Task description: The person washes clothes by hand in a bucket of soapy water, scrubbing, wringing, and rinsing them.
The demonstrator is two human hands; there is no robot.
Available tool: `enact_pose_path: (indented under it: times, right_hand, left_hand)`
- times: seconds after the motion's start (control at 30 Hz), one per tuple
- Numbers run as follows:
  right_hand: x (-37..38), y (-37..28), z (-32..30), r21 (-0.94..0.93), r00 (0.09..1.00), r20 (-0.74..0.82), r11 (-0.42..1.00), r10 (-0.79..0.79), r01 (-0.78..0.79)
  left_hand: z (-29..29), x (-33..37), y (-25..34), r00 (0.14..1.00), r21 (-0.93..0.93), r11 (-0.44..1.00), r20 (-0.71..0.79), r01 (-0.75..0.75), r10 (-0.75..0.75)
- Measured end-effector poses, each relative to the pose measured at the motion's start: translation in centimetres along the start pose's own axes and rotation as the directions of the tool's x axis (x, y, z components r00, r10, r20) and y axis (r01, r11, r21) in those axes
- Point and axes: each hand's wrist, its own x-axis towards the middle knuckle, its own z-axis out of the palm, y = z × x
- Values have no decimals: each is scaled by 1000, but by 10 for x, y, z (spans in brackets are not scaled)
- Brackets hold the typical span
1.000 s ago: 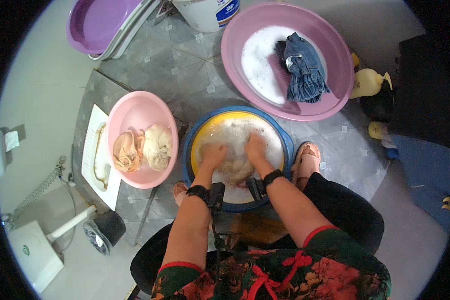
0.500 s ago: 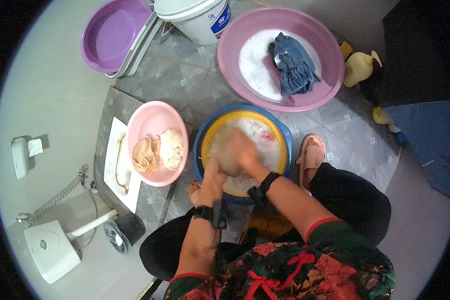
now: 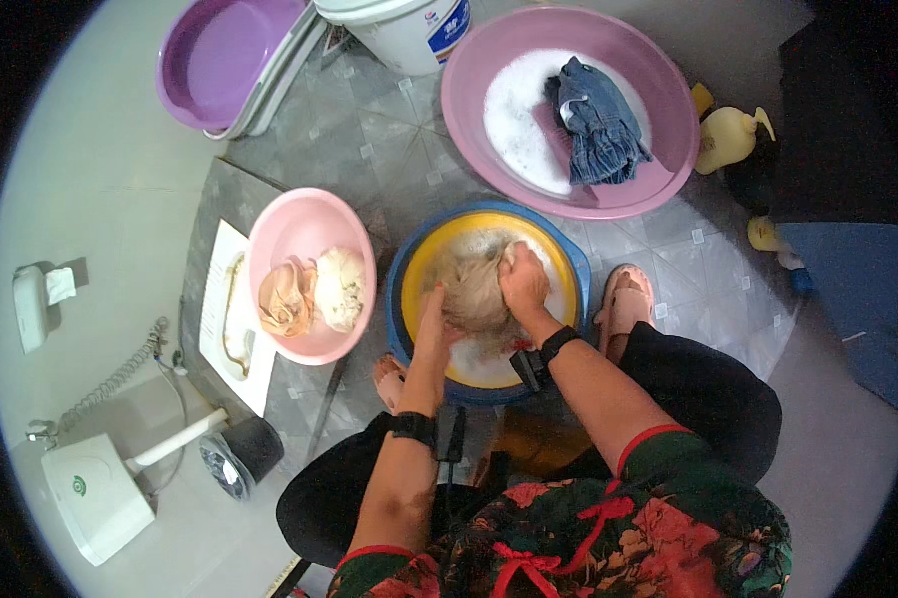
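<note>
A wet beige cloth is bunched up between my two hands, over sudsy water in a yellow basin. That basin sits inside a blue one. My right hand is closed round the cloth's right side, knuckles up. At the left side of the bundle my left hand grips it, its thumb along the edge and the other fingers partly hidden underneath. White foam covers the water around the cloth, and a small red bit shows near my right wrist.
To the left stands a pink basin holding an orange-tan cloth and a cream cloth. A large mauve basin at the far right holds foam and a denim garment. Behind are a white bucket and a purple basin.
My right hand has shifted right, and the hands are now farther apart, with more of the cloth showing between them. The view has tilted slightly.
</note>
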Motion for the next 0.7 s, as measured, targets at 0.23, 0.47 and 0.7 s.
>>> enact_pose_path:
  times: [0.23, 0.47, 0.7]
  right_hand:
    - [-7, 19, 12, -124, 982, 165, 986, -87, 108]
    - [3, 34, 36, -176, 881, 474, 979, -11, 107]
    - [30, -3, 4, 10, 863, 460, 973, -209, 230]
  left_hand:
    - [22, 24, -29, 802, 903, -188, 431, -387, 414]
    - [42, 93, -67, 941, 942, -62, 334, -331, 55]
    - [-13, 105, -19, 888, 813, 387, 459, -435, 34]
